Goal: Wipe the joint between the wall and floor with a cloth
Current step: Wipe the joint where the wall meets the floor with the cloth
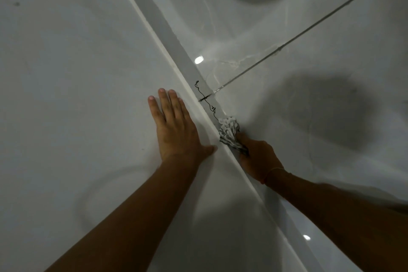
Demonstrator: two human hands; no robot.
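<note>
A white wall (72,77) fills the left side and meets the glossy tiled floor (287,55) along a grey skirting strip (167,28) that runs diagonally from top centre to bottom right. A black scribbled line (206,99) lies on the strip. My right hand (258,160) is shut on a crumpled white cloth with dark smudges (229,133), pressed against the strip just below the scribble. My left hand (174,127) lies flat on the wall, fingers spread, just left of the joint.
A dark grout line (309,28) crosses the floor tiles toward the upper right. Ceiling lights reflect on the tiles as a bright spot (198,59) near the strip. Shadows of my head and arms fall on floor and wall.
</note>
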